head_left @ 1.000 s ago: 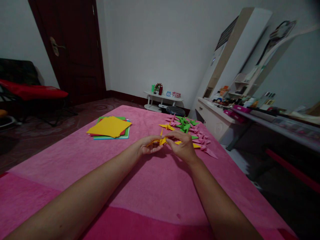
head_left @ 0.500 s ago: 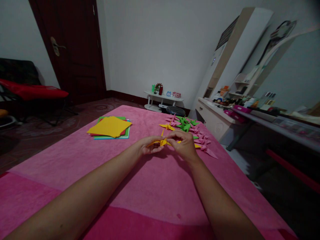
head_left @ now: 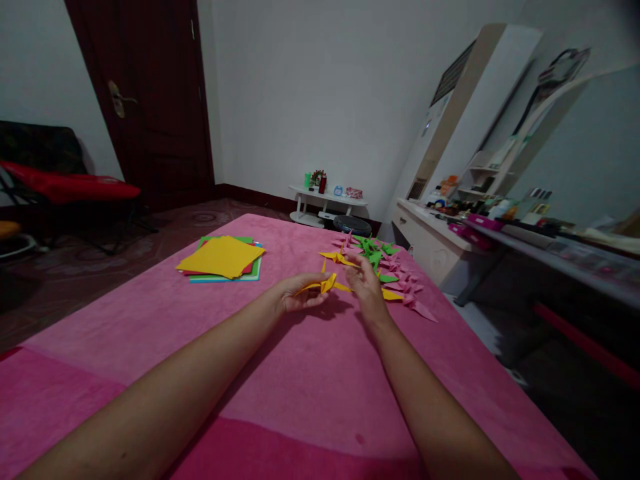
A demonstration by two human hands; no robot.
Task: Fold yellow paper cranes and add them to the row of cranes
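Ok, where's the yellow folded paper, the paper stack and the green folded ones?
yellow folded paper (head_left: 324, 285), head view, on its raised middle part.
paper stack (head_left: 223, 255), head view, on the yellow top sheet.
green folded papers (head_left: 373, 251), head view, middle of the green bunch.

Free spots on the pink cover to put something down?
Bare: pink cover between the paper stack and the left hand holding a yellow crane; also the near middle, this side of both hands. Crowded: far right, where folded cranes pile up by the right hand.
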